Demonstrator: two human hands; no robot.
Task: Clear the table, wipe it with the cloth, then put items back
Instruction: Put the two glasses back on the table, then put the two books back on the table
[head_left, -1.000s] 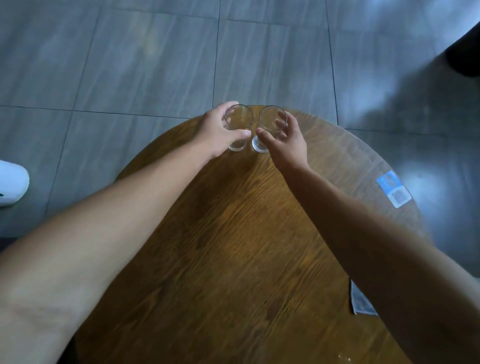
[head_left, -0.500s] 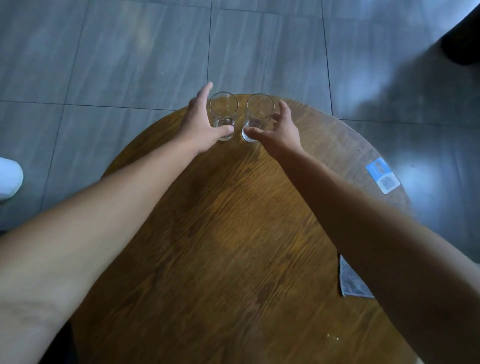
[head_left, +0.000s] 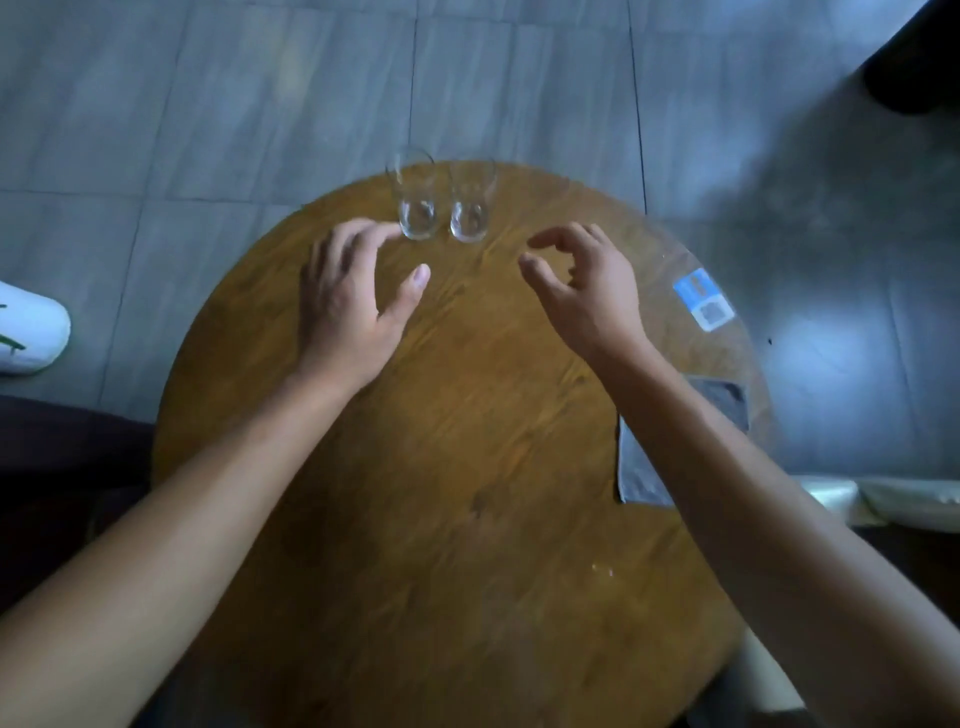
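Note:
Two clear glasses stand upright side by side at the far edge of the round wooden table (head_left: 441, 467): the left glass (head_left: 415, 208) and the right glass (head_left: 470, 210). My left hand (head_left: 353, 306) hovers just near of the left glass, fingers spread, fingertips close to its base. My right hand (head_left: 587, 291) is apart from the right glass, to its right, fingers loosely curled and holding nothing. A grey cloth (head_left: 641, 467) lies flat at the table's right edge, partly hidden under my right forearm.
A blue and white card with a QR code (head_left: 704, 299) lies near the table's right rim. A white shoe (head_left: 28, 332) is on the grey tiled floor at the left. A dark object (head_left: 914, 78) sits at the top right.
Both hands have let go of the glasses and drawn back toward me. The glasses stay standing at the far edge. The view has shifted, showing more of the cloth.

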